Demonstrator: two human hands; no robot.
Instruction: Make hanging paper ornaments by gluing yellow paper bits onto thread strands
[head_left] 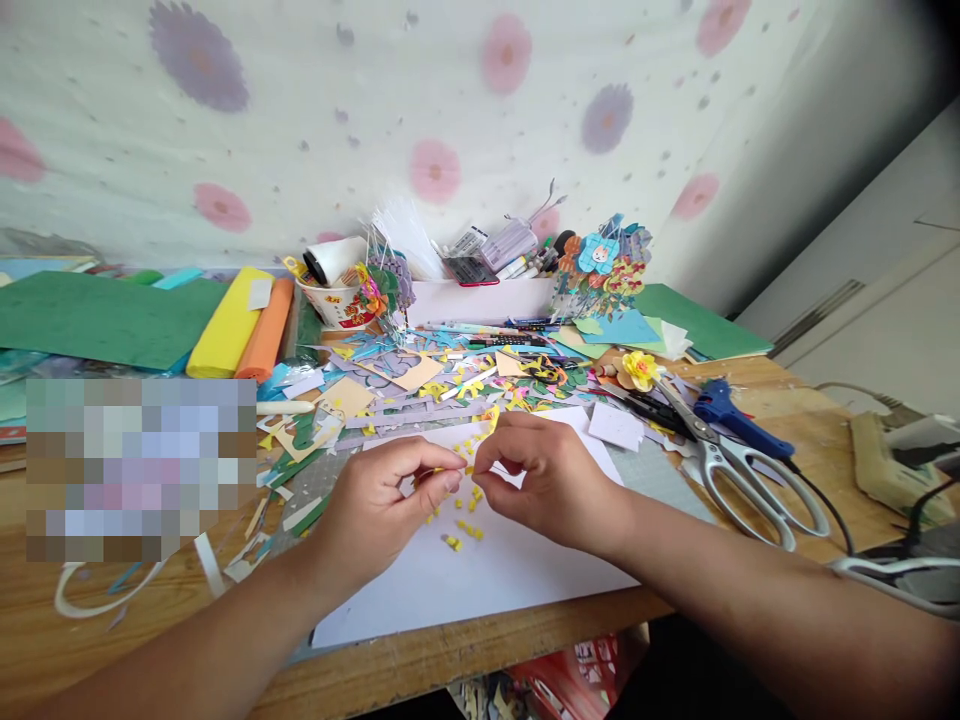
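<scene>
My left hand [397, 495] and my right hand [536, 480] almost meet above a white sheet of paper [525, 580]. Thumb and forefinger are pinched together on each. Whatever lies between the fingertips is too small to make out. A bit of yellow paper [491, 417] shows just behind the right fingers. Several small crumpled yellow pieces [470, 530] are scattered on the sheet below and between the hands. Under the sheet lies a grey cutting mat [667, 485].
Coloured paper scraps [420, 375] cover the table behind the sheet. To the right are large scissors [739, 470], a blue glue gun [739, 415] and a yellow paper flower [640, 370]. Yellow [229, 325] and orange [266, 330] paper rolls lie left, near a decorated tub [345, 305].
</scene>
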